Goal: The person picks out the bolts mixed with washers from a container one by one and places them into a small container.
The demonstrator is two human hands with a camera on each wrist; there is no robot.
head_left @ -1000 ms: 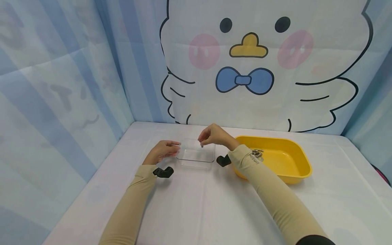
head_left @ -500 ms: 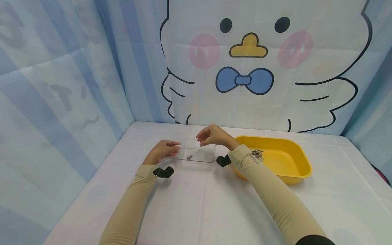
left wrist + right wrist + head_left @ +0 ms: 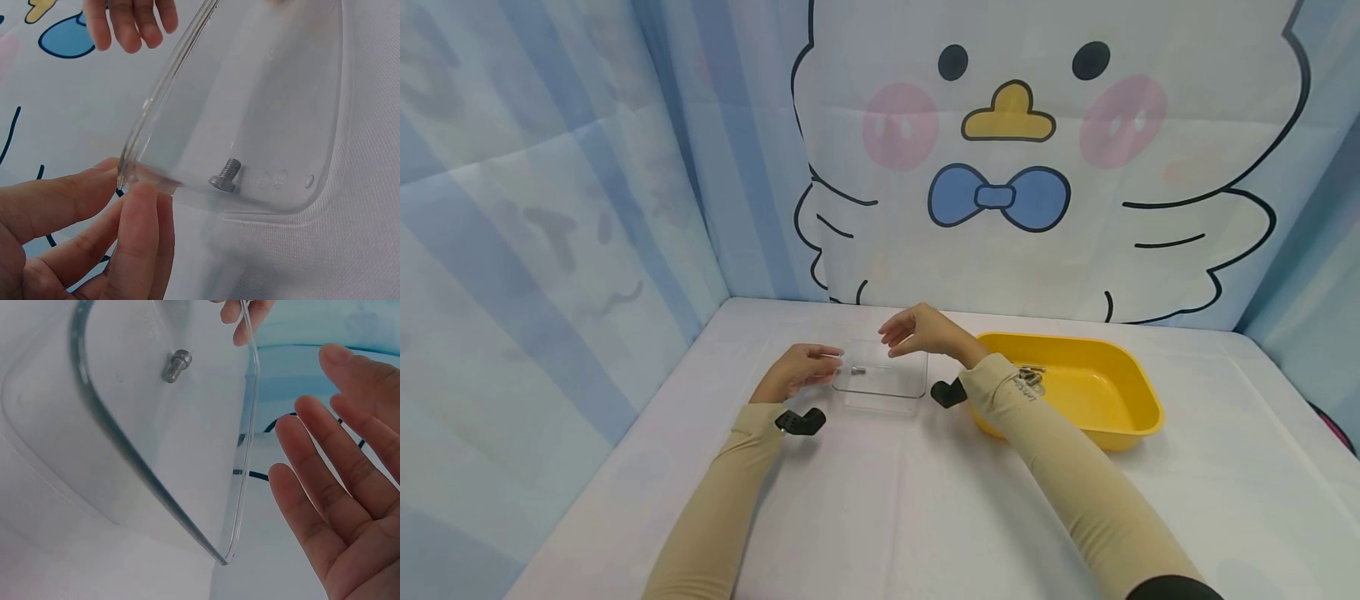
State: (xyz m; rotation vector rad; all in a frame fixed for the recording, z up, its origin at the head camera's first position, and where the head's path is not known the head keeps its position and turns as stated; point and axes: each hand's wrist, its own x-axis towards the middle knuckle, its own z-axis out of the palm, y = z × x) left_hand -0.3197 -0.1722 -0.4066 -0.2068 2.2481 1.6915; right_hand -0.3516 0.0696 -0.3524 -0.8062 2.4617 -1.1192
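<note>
L hand grip: L hand (image 3: 94,237) pinches the near-L rim/corner of clear box (image 3: 891,394), thumb one side, fingers (image 3: 139,234) the other.
R hand pose: R hand (image 3: 928,332) hangs over the far R part of clear box, palm side twd it; fingers spread, slightly bent, nothing held, apart from the rim in R-wrist view.
Bolt: bolt (image 3: 178,365) lies loose inside clear box, on its floor, in the L half, nearer L hand.
Arms: tan sleeves (image 3: 1045,467) both sides, black wrist pieces (image 3: 800,422) at the cuffs; R forearm passes in front of the tray's L end.
Writing: dark lettering on R cuff, too small to read; faint moulded marks (image 3: 280,179) in clear box floor, illegible.
Wrist vs head: wrist cams show bolt's head + threaded shank; head cam gives just a small grey shape.
Head cam only: yellow tray (image 3: 1097,392), R of clear box, w/ metal pcs (image 3: 1032,377) at its L end.
Bench: white-covered bench (image 3: 850,517) under clear box.
Backdrop: cartoon cloth (image 3: 1000,267) w/ blue bow tie, behind clear box.
</note>
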